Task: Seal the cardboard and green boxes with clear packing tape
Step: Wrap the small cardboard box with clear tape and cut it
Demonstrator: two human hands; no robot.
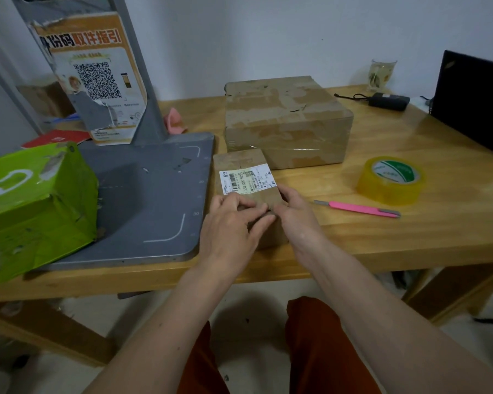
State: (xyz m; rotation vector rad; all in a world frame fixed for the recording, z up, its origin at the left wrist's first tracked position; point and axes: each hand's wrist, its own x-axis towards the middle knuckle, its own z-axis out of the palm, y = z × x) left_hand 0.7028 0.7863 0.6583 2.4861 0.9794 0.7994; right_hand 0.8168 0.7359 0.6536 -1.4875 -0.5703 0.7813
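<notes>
A small cardboard box [241,163] with a white shipping label lies near the table's front edge. My left hand [234,223] and my right hand [296,211] both press on its near end, fingers meeting on the top edge. Behind it stands a large cardboard box [285,118] wrapped in clear tape. At the far left a green box [32,203] rests on a grey scale platform [154,189]. A roll of clear yellowish packing tape [390,179] lies flat to the right. A pink utility knife [362,209] lies between the tape roll and my right hand.
A grey post with a QR-code sign [97,78] rises from the scale. A black laptop [473,100] stands at the right edge, with a black power adapter [387,101] and a glass [382,73] behind. A pink object [174,120] and a red booklet [57,137] lie at the back left.
</notes>
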